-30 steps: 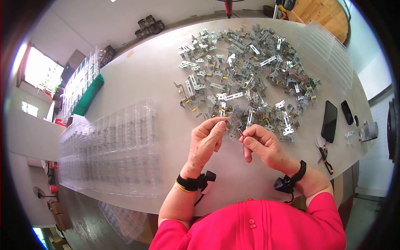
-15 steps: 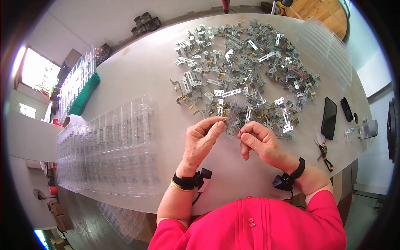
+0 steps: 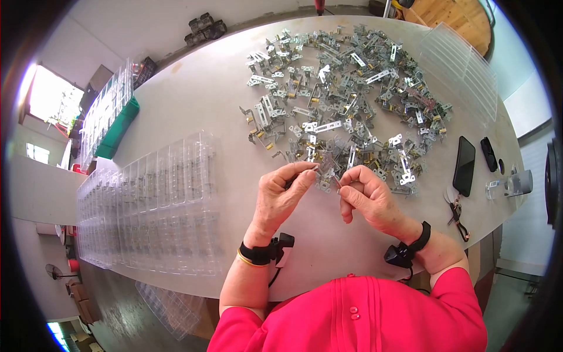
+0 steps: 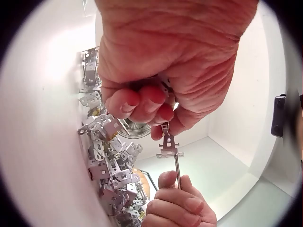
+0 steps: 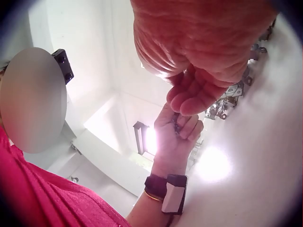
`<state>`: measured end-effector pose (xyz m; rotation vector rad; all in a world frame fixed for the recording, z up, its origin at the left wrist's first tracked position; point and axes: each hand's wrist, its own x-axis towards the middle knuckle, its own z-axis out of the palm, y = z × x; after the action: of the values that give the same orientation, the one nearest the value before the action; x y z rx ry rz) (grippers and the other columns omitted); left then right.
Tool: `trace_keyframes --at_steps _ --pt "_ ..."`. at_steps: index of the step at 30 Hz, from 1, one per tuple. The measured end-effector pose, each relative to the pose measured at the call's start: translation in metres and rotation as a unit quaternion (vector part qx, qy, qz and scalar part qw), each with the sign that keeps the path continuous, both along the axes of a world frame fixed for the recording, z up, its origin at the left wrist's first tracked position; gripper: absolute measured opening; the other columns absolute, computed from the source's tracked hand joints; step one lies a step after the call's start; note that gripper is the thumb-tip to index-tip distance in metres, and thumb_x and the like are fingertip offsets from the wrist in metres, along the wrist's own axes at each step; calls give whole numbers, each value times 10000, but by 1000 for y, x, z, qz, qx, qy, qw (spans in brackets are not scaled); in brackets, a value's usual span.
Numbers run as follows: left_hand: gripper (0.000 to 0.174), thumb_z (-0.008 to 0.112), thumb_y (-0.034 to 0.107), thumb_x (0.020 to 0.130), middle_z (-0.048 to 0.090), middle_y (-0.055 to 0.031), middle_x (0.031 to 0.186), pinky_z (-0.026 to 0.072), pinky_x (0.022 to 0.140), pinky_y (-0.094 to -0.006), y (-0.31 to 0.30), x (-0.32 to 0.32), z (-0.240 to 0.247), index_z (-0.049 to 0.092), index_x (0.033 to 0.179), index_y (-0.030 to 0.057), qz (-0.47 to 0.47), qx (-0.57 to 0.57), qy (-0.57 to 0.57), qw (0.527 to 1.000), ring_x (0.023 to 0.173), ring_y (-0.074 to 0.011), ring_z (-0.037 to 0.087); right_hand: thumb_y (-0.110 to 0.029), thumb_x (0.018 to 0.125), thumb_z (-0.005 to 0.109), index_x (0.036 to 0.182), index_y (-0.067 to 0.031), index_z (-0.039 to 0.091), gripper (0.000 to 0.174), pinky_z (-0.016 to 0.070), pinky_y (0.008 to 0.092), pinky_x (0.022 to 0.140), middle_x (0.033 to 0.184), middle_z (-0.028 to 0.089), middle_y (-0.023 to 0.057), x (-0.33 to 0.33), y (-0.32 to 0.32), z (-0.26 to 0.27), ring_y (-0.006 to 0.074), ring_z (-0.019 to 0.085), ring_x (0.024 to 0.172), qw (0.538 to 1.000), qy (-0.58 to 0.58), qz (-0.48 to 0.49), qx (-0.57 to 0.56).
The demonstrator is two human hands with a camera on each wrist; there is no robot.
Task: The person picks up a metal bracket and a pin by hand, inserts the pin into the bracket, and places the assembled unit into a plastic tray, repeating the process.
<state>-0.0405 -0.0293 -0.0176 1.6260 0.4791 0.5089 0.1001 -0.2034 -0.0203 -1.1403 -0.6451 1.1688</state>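
Note:
Pinched in the left hand (image 4: 165,71) is a small metal bracket (image 4: 168,144), its flanged end sticking out past the fingertips. The right hand (image 4: 180,205) grips a thin metal rod (image 4: 178,171), whose tip meets the bracket's flanged end. In the head view the left hand (image 3: 280,196) and the right hand (image 3: 372,199) face each other at the near edge of a pile of metal brackets (image 3: 352,105). In the right wrist view the right hand's curled fingers (image 5: 191,97) hide the rod.
Clear compartment trays (image 3: 170,205) lie at the left, with a green case (image 3: 117,129) behind them. At the right are a phone (image 3: 464,167), keys (image 3: 457,220), a glass (image 3: 518,183) and a clear lid (image 3: 463,70).
Both hands stay close together, still holding their pieces. The left hand has shifted slightly left in the head view, which has itself moved a little.

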Motion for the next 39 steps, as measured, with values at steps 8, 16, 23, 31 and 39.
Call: trace_keyframes --at_steps 8,16,23,31,39 --pt "208 689 133 961 564 80 709 342 526 -181 0 1 0 734 1113 -2 2 -2 11 1000 612 -2 445 -140 1043 547 1113 -40 490 135 516 269 636 787 631 53 -1 -1 0 120 613 676 1000 -29 3 10" --pt "220 667 161 978 567 50 661 340 442 -190 1 1 -4 727 1109 -4 0 -28 12 1000 515 -23 455 -150 1052 532 1138 -39 474 152 524 274 688 826 644 60 0 -1 -5 119 623 719 998 -34 -18 51" --pt "247 636 192 1003 522 40 606 326 426 -204 1 3 -3 714 1104 -19 -20 -116 35 992 475 -34 424 -154 1057 520 1150 -41 471 154 526 276 696 833 645 61 -1 -2 -2 119 624 728 998 -34 -29 46" --pt "288 672 263 984 553 54 633 355 431 -197 3 2 -3 727 1089 1 -27 -142 37 989 503 -18 468 -144 1057 514 1150 -34 471 151 526 274 696 834 644 64 0 -2 -2 116 624 733 997 -25 -39 53" --pt "260 635 193 1004 533 33 609 336 421 -200 0 4 -4 698 1101 -40 -13 -110 41 993 469 -32 438 -130 1055 510 1146 -27 475 141 532 277 695 840 644 64 -1 -3 -3 116 625 740 997 -27 -42 56"
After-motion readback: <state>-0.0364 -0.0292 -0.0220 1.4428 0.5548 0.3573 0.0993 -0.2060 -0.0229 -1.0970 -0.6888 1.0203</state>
